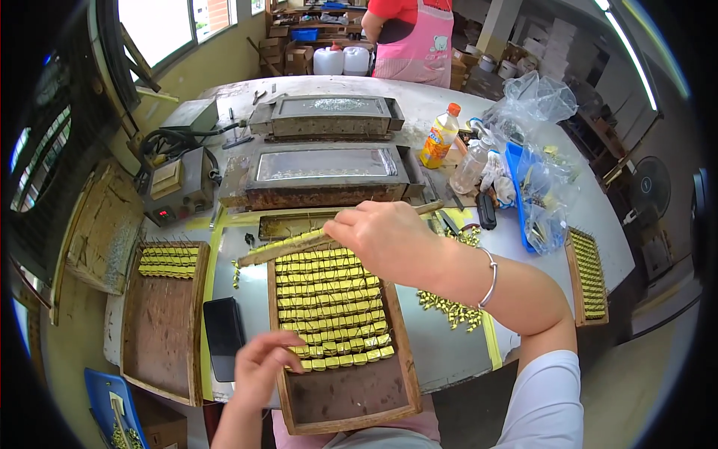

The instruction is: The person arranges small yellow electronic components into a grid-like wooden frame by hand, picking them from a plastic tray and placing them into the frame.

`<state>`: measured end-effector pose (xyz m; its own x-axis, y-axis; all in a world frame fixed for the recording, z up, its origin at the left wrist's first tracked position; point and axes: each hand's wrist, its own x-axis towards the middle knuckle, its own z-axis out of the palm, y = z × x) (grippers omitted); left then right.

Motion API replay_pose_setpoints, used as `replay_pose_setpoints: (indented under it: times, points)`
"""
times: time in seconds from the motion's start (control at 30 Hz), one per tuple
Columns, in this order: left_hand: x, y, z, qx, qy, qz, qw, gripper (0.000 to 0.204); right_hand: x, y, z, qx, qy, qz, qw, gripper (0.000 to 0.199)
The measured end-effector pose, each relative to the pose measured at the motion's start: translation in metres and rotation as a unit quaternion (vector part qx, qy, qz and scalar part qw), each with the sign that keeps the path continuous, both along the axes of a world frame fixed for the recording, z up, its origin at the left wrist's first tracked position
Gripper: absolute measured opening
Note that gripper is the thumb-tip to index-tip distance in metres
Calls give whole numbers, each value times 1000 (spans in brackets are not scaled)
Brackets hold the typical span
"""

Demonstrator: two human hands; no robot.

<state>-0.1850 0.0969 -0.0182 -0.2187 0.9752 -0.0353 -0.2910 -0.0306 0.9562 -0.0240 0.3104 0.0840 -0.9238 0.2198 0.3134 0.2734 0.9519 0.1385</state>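
My right hand reaches across the wooden tray and is closed round a long narrow wooden strip. The strip slants over the tray's far end, and small yellow pieces show along its far edge left of my hand. Rows of yellow taped blocks with thin dark wire leads fill the far and middle parts of the tray. Its near part shows bare wood. My left hand is at the tray's left side, thumb and fingers apart, fingertips by the nearest rows. Whether they touch the blocks is unclear.
A black phone and another part-filled tray lie left. Loose yellow pieces spread right of my tray. Metal heating troughs, an orange drink bottle and a blue tray stand beyond. A person stands behind the table.
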Motion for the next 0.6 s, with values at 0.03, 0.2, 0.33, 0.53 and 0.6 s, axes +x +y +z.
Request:
replay_pose_setpoints:
  times: [0.03,0.2,0.33,0.53,0.6]
  points:
    - [-9,5,2,19,-21,24,999,32,0,-2,1,7,4,7,1000,23]
    - [-45,41,24,-57,-140,7,988,53,-8,-9,-6,64,25,33,997,25]
    - [-78,57,26,-97,-243,-73,962,47,-26,-12,-15,101,58,57,992,30]
    - [-103,76,21,-117,-273,-91,950,40,-50,-3,-29,160,61,61,983,38]
    - [-106,87,17,-111,-284,-86,948,39,-52,0,-32,165,62,52,983,38]
